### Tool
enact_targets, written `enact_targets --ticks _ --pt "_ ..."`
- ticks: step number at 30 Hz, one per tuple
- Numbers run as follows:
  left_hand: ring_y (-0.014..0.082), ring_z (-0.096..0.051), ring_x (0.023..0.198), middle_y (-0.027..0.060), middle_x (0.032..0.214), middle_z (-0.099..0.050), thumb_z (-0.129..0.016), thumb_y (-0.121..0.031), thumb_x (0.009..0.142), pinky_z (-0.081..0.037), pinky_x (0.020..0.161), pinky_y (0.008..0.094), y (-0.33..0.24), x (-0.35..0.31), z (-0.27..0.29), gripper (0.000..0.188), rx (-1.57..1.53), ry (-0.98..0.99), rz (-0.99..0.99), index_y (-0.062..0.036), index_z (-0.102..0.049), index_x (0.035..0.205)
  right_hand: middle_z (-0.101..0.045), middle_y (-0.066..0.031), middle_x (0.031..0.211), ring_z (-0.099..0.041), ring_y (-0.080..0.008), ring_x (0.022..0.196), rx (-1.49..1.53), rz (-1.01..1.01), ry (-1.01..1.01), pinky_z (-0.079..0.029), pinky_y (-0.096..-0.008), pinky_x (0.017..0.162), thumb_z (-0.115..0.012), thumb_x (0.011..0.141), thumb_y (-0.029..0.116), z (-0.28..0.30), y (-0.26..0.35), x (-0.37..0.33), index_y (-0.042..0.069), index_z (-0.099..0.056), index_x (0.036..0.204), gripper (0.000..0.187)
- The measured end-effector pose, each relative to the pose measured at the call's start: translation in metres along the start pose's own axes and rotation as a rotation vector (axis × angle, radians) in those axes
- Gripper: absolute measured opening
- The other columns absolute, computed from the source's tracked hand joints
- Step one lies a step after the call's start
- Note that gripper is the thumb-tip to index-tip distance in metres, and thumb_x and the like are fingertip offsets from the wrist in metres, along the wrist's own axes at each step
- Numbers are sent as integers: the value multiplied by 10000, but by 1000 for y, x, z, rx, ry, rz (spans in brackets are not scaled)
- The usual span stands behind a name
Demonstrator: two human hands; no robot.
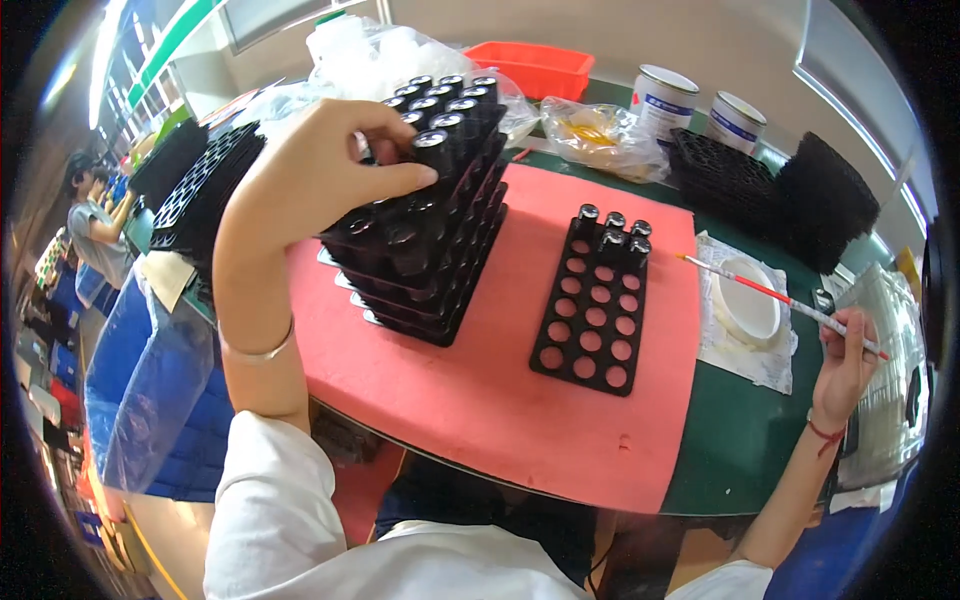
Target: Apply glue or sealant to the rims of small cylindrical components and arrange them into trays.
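My left hand point(335, 165) is closed on a black cylindrical part point(432, 143) with a shiny silver top, at the uppermost level of a tall stack of black trays point(440, 290). More such cylinders stand in that top tray. My right hand point(850, 360) grips a thin paintbrush point(765, 290) with a red and white handle, its tip pointing left. Just above the right fingertips shows a small dark shiny cylinder point(822, 299); whether the fingers hold it I cannot tell. Between the hands lies a black perforated tray point(592, 318), with several cylinders in its far holes.
A pink mat point(480, 400) covers much of the green table. A shallow white dish point(748, 303) sits on paper at the right. Behind are white cans point(664, 98), a plastic bag point(605, 135), an orange bin point(530, 68) and stacked black trays point(725, 170). People work far left.
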State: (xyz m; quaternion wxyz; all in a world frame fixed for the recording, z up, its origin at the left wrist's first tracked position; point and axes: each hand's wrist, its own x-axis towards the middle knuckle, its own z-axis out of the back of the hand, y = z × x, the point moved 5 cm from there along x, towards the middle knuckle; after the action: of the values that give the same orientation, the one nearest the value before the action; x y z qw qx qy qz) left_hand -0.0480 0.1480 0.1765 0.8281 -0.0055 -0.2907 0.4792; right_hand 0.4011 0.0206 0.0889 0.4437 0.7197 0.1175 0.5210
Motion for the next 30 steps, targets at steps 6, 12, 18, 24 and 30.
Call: enact_targets --ticks 6,12,18,24,30 --pt "166 -462 521 28 561 -528 -685 -120 606 -376 505 272 -80 -33 0 133 104 -513 -178 -74 -569 653 -528 -49 755 -497 -102 626 -31 37 -9 -404 -208 587 -482 859 147 3 7 -1 -14 -552 817 180" --pt "258 -514 785 98 904 -527 -648 -159 650 -448 680 322 -118 -49 -128 341 -84 -26 -561 -27 -528 940 -548 -42 740 -509 -92 634 -122 105 -27 -418 -205 611 -486 861 149 -7 13 7 -20 -568 822 192" --pt "437 -296 1129 281 1203 -341 -579 -354 740 -288 938 453 -101 -34 -178 581 -85 163 -426 -39 -400 1195 -553 -35 728 -517 -88 634 -307 163 -62 -416 -204 607 -500 852 154 -6 20 2 -15 -576 806 191" --pt "425 -284 1151 262 1264 -284 -525 -393 770 -266 961 444 -92 -23 -205 604 -5 199 -237 -41 -355 1231 -561 -41 747 -523 -85 627 -309 204 -44 -423 -198 591 -499 855 160 -8 23 1 -19 -579 824 199" --pt "418 -340 1086 249 1194 -358 -525 -390 754 -297 924 459 -92 -15 -214 586 -90 72 -242 -14 -401 1186 -581 -38 732 -524 -71 612 -346 178 -72 -418 -185 572 -503 857 191 -9 30 1 -10 -590 817 223"
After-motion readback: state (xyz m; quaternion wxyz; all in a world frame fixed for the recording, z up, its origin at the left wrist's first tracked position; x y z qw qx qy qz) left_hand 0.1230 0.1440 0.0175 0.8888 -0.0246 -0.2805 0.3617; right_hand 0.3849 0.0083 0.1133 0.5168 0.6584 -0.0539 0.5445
